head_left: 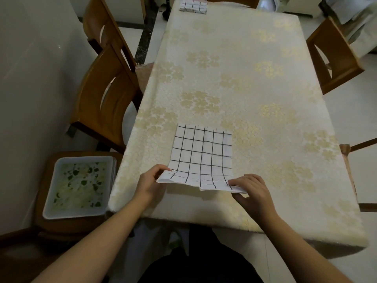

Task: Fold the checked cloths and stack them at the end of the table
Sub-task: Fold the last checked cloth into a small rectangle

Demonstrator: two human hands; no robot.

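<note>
A white cloth with black checks (201, 154) lies on the table (244, 82) near its front edge. Its near edge is lifted off the tablecloth. My left hand (150, 181) pinches the near left corner. My right hand (253, 193) pinches the near right corner. The far part of the cloth stays flat on the table. A stack of folded checked cloths (193, 5) sits at the far end of the table, partly cut off by the top of the view.
Wooden chairs stand on the left (106, 99) and the right (334, 56) of the table. A white tray with a green leaf pattern (78, 185) rests on a wooden seat at the near left. A wall runs along the left side.
</note>
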